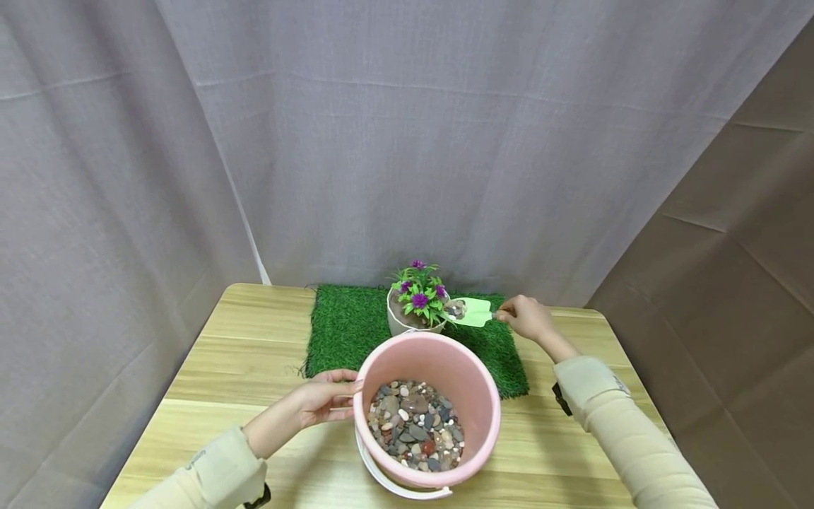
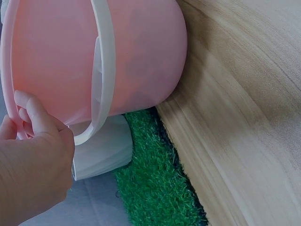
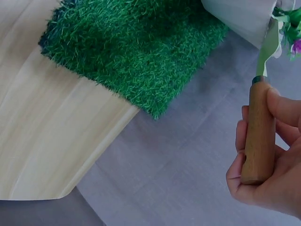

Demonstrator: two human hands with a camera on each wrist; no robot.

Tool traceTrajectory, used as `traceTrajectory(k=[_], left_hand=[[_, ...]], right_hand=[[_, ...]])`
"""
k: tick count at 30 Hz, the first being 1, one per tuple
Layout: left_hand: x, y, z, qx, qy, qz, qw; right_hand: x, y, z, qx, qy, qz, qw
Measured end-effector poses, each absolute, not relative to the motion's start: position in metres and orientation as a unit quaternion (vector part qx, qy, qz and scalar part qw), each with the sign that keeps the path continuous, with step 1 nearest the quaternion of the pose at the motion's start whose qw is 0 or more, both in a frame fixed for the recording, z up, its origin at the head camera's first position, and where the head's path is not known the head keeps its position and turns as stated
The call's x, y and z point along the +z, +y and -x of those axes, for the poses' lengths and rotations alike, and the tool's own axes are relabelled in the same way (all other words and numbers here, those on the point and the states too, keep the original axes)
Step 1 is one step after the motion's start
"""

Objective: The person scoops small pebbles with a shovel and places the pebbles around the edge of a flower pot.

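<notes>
My right hand (image 1: 526,317) grips the wooden handle (image 3: 259,134) of a small light-green garden trowel (image 1: 475,312). Pebbles (image 1: 455,309) lie on its blade, which reaches over the right rim of a white flower pot (image 1: 407,327). In that pot grows a plant with green leaves and purple flowers (image 1: 419,300), with brown soil showing beside it. My left hand (image 1: 326,398) pinches the rim of a pink bucket (image 1: 427,341), thumb outside in the left wrist view. Mixed pebbles (image 1: 416,428) cover the bucket's bottom.
The pot stands on a green artificial grass mat (image 1: 343,318) at the back of the wooden table (image 1: 254,353). The bucket's white handle (image 1: 388,484) hangs down at its front left. Grey curtain cloth (image 1: 445,141) closes off the back, with brown cloth at the right.
</notes>
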State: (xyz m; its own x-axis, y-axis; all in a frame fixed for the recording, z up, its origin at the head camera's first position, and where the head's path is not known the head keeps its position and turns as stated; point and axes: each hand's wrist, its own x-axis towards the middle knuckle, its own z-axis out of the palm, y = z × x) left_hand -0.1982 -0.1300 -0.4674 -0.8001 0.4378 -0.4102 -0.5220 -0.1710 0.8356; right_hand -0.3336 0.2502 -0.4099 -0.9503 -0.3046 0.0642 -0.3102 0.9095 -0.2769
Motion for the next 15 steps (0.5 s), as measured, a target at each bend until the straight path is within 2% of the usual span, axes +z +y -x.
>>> traceTrajectory(k=[15], left_hand=[[-0.475, -0.133, 0.198, 0.766, 0.563, 0.043, 0.306]], right_hand=[[-0.408, 0.217, 0.346, 0.085, -0.991, -0.098, 0.028]])
